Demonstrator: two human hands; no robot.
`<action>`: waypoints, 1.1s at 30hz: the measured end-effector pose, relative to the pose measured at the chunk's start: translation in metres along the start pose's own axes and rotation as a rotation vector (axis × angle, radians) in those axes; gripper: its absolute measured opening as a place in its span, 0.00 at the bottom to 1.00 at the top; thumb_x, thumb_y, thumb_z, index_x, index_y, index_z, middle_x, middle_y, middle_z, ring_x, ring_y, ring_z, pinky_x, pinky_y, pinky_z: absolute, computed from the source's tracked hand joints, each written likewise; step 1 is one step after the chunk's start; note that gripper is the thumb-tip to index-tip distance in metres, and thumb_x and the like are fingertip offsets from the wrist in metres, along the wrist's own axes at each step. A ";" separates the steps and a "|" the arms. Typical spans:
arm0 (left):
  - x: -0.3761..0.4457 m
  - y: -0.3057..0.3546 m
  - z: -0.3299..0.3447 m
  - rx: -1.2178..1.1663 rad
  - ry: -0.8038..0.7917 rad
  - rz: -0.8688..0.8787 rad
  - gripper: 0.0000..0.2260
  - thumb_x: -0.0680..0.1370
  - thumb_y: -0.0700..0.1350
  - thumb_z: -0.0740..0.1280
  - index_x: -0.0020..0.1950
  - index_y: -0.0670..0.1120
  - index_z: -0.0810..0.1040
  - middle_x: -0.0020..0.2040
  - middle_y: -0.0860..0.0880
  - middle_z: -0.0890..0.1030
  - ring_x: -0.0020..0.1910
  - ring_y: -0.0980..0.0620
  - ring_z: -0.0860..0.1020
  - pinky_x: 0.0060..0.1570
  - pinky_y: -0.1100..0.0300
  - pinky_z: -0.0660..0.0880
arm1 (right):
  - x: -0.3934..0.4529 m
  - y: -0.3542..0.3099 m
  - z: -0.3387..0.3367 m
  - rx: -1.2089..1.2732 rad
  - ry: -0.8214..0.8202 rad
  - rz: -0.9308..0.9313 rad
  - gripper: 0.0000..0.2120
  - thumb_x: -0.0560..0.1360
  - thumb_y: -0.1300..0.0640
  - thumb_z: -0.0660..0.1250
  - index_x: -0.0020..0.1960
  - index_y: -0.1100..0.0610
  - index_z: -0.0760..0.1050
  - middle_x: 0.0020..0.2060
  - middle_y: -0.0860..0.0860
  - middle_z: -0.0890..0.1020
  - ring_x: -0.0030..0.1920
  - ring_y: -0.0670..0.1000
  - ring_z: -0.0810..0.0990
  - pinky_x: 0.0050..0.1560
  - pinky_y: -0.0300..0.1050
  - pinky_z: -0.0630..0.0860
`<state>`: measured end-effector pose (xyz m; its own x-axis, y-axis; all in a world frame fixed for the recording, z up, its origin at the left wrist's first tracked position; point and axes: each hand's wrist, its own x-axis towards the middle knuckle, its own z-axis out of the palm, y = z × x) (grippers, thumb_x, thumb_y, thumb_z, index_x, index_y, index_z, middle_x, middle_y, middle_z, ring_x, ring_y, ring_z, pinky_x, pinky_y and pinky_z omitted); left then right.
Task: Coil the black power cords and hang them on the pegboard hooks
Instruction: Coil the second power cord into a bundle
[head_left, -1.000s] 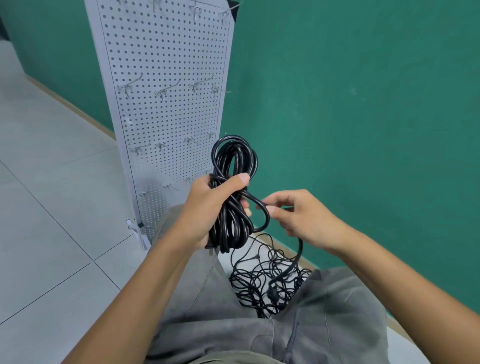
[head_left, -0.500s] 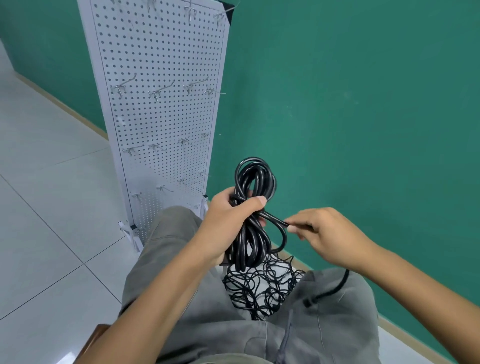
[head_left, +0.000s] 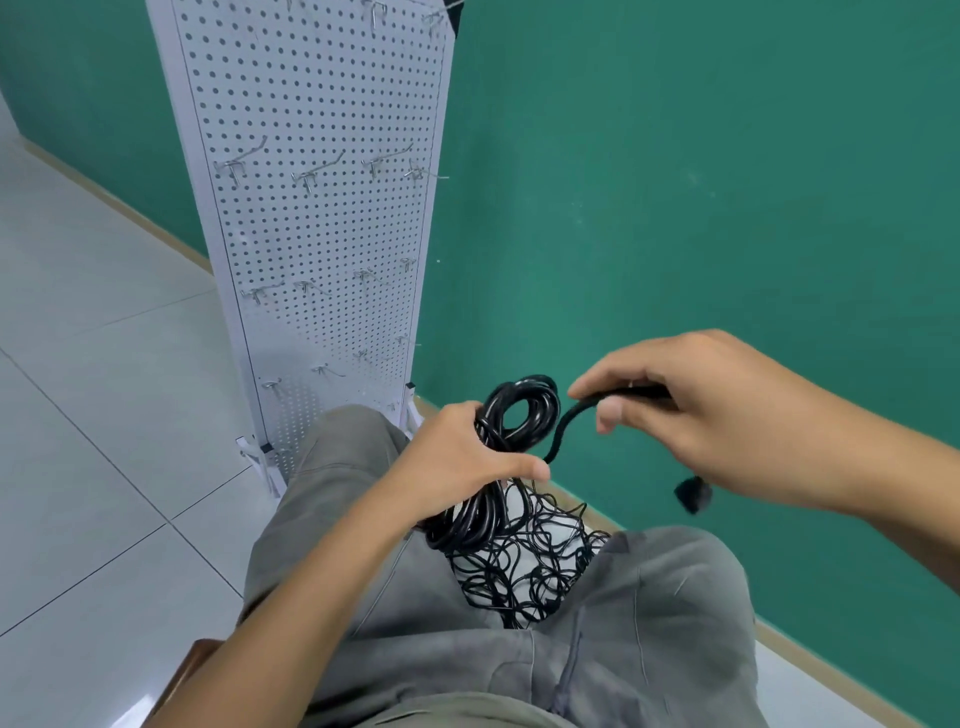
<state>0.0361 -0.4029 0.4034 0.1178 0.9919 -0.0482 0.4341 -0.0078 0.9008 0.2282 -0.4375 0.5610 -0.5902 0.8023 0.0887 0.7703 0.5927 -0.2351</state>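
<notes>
Green wall (head_left: 675, 208) ahead of us, white pegboard (head_left: 322, 234) standing just beyond our left hand (head_left: 462, 460), its hooks (head_left: 311, 174) bare. That left hand grips the coiled cord (head_left: 514, 415) at its waist, loops sticking out above and below the fist. Our right hand (head_left: 696, 410), just beside it, pinches the free tail of the cord, and the plug (head_left: 692, 494) dangles under the wrist. Below both hands, a tangle (head_left: 519, 566) of thin black cords lies between our knees.

Head camera looking forward and down, close over the lap.
It is facing the white pegboard (head_left: 311, 234) and green wall (head_left: 675, 182), taking in both forearms and knees in its wide-angle view.
</notes>
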 end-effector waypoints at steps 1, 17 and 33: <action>0.000 0.001 0.002 0.030 -0.014 0.007 0.30 0.53 0.70 0.78 0.44 0.51 0.80 0.38 0.54 0.84 0.40 0.53 0.82 0.48 0.50 0.80 | 0.003 -0.003 -0.004 0.025 -0.011 -0.012 0.09 0.80 0.61 0.69 0.55 0.51 0.84 0.39 0.39 0.85 0.35 0.37 0.79 0.37 0.30 0.71; -0.022 0.023 0.013 0.034 -0.158 0.274 0.10 0.75 0.56 0.74 0.52 0.53 0.79 0.40 0.55 0.83 0.41 0.57 0.80 0.45 0.58 0.78 | 0.096 -0.014 -0.028 0.357 -0.327 -0.009 0.41 0.81 0.31 0.45 0.47 0.61 0.84 0.35 0.50 0.81 0.41 0.48 0.76 0.55 0.43 0.73; -0.026 0.033 -0.006 -0.601 0.093 0.385 0.12 0.72 0.51 0.72 0.50 0.44 0.80 0.38 0.53 0.81 0.34 0.57 0.80 0.37 0.66 0.76 | 0.078 0.077 0.054 1.295 -0.300 0.168 0.58 0.70 0.18 0.50 0.65 0.74 0.75 0.58 0.68 0.75 0.54 0.59 0.73 0.69 0.56 0.68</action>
<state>0.0415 -0.4284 0.4369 0.0757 0.9397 0.3334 -0.1923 -0.3143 0.9296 0.2284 -0.3334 0.4979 -0.6700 0.7130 -0.2066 0.1547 -0.1382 -0.9783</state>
